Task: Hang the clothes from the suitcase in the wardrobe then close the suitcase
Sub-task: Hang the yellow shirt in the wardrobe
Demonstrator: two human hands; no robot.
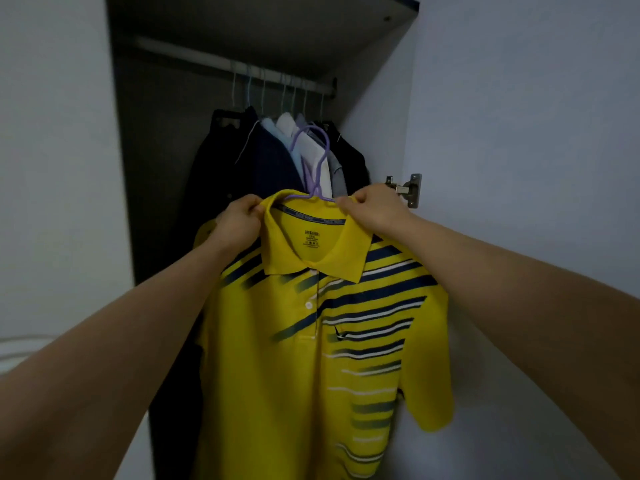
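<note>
While both hands, left hand (239,216) and right hand (372,209), pinch the yellow polo shirt (311,341) collar before the wardrobe rail (242,69), the purple hanger (317,161) could slip out, unheld.

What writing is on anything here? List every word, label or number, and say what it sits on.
Printed neck label inside the yellow shirt, below the collar: several short lines of dark print, too small and blurred to read.
Dark tape along the inside of the collar: pale repeated lettering, too blurred to read.
Purple hanger, wardrobe rail, hinge: no text visible.
</note>
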